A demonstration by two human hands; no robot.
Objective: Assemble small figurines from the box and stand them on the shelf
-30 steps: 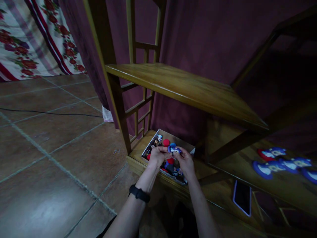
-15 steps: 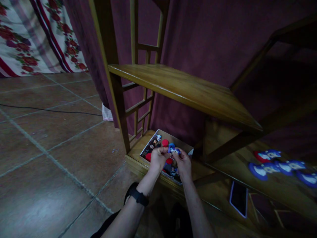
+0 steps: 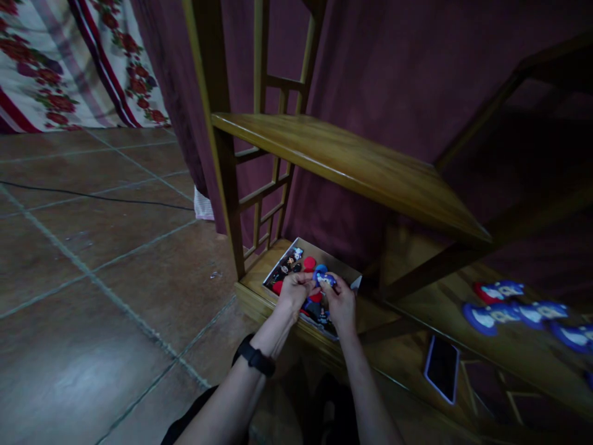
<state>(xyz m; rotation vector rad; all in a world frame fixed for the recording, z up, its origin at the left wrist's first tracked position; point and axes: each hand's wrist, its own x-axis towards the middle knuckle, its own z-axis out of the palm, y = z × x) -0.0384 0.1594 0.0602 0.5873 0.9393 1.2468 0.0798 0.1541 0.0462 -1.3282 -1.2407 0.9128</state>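
Over an open white box on the low shelf, both my hands pinch one small blue-and-white figurine. My left hand, with a black band on its wrist, grips the figurine's left side. On the other side, the fingers of my right hand close round it. Several small figurines with red and blue round bases lie in the box below, among them a red base. My hands hide part of the box's contents.
Several blue-and-white figurines lie on the shelf board at right, one with a red base. Below them is a dark-screened phone. A wooden shelf overhangs the box. A black cable crosses the tiled floor.
Both hands stay on the figurine, which has tilted slightly between the fingers. The view has shifted a little; the box and the other figurines lie as before.
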